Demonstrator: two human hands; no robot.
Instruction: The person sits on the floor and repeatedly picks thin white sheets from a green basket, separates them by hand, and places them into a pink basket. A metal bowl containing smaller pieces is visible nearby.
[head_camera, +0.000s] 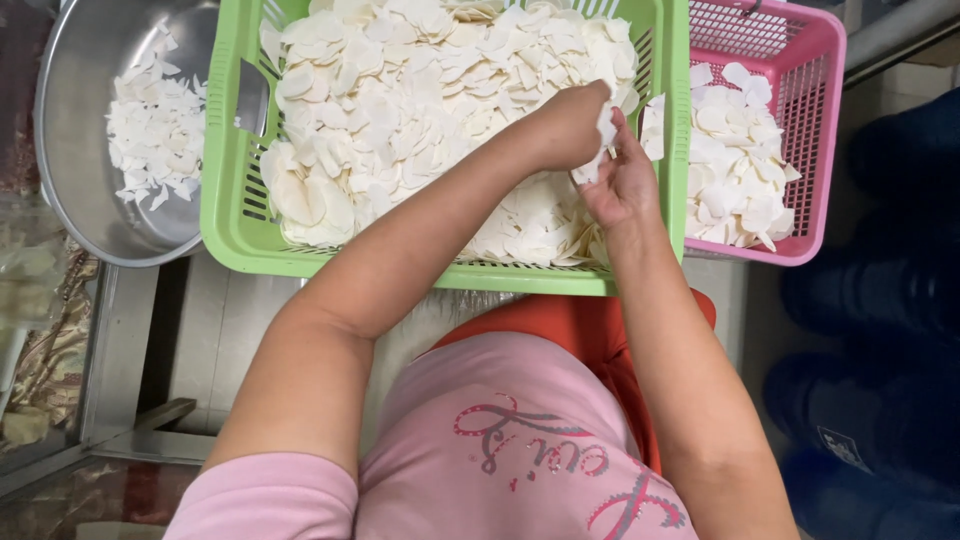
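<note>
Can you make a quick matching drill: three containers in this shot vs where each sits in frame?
Things:
1. green plastic slotted basket
2. pink plastic slotted basket
3. round metal bowl

Places:
A. far left, holding a small heap of white slices
B. centre, under both hands, piled with white slices
C. right, beside the green one, partly filled

Pairs: 1-B, 2-C, 3-A

views: 1 | head camera | faces straight down | close over green basket and lap
</note>
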